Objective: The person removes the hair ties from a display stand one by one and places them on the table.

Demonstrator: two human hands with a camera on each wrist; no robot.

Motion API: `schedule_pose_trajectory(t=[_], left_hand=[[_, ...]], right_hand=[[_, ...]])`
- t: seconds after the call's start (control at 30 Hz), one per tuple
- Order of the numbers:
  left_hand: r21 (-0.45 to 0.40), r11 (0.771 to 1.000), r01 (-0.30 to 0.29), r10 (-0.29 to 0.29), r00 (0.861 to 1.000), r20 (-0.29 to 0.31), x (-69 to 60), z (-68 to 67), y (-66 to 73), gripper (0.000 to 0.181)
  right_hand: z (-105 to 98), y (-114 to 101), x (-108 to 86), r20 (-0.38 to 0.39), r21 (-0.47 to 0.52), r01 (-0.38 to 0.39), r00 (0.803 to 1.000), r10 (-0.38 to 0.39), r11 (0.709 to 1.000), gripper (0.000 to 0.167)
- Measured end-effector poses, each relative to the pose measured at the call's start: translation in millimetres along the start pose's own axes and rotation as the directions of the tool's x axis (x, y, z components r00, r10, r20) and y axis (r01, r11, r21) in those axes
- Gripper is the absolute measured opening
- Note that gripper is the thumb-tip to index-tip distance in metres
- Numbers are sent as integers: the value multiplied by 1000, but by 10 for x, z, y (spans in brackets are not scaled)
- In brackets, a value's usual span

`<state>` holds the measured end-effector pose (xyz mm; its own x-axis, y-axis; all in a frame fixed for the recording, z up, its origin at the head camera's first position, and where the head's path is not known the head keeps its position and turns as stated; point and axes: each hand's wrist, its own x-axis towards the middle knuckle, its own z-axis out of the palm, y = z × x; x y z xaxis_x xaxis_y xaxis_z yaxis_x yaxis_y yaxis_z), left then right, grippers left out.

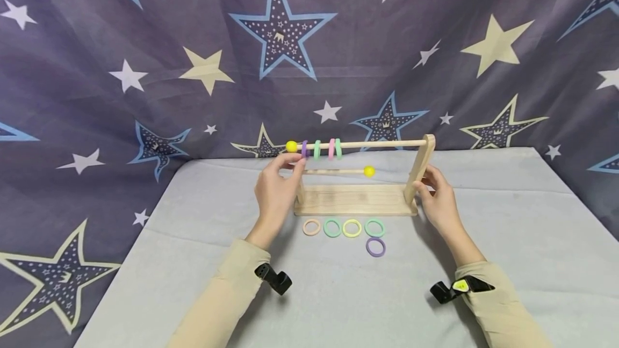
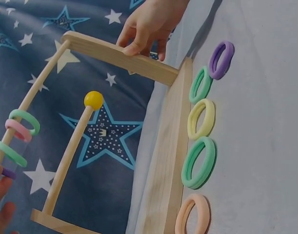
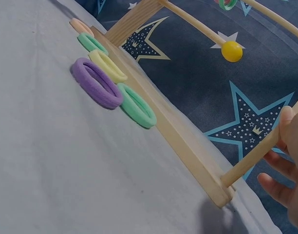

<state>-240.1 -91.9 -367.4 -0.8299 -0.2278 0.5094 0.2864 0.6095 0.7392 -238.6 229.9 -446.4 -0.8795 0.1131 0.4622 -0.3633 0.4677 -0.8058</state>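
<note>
A wooden stand (image 1: 355, 200) holds two rods. Its upper rod (image 1: 382, 144) carries a purple ring (image 1: 304, 149), a green ring (image 1: 317, 150), a pink ring (image 1: 331, 148) and another green ring (image 1: 338, 147). At that rod's left end, the left hand (image 1: 278, 189) has its thumb and fingers at the purple ring, pinching it, beside a yellow ball (image 1: 292, 146). The lower rod (image 1: 333, 171) ends in a yellow ball (image 1: 369, 171) and bears no rings. My right hand (image 1: 439, 200) grips the stand's right upright (image 3: 256, 155) between thumb and fingers.
In front of the base lie a peach ring (image 1: 311, 227), a green ring (image 1: 332, 227), a yellow ring (image 1: 352, 228), another green ring (image 1: 374, 227) and a purple ring (image 1: 375, 247). Behind the cloth-covered table (image 1: 338, 299) hangs a star-patterned curtain (image 1: 169, 95).
</note>
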Motion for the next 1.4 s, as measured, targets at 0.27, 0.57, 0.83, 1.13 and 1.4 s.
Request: schedule_pose_trajectory(t=[0.27,0.57,0.83,1.13,1.4], left_hand=[[2,1000,-9,9,998,-56,21,-54,-16,14],[6,1000,21,-20,997,-72,59,-120,-49,13],[19,999,30,-28,997,-70,78,-159,-71,13],[37,999,36,-33,997,-69,75,-201,-113,15],[44,999,16,-14,999,-41,6,-243,-147,14]], right_hand=[[4,8,3,-12,20,1,1000,-1,1000,45],[2,14,3,-8,5,-11,1000,11,1000,46],[-6,-19,-9,1,4,-12,1000,12,1000,45],[-1,-24,-9,2,12,-20,1000,20,1000,44],[1,9,-6,1,-9,-2,1000,2,1000,43]])
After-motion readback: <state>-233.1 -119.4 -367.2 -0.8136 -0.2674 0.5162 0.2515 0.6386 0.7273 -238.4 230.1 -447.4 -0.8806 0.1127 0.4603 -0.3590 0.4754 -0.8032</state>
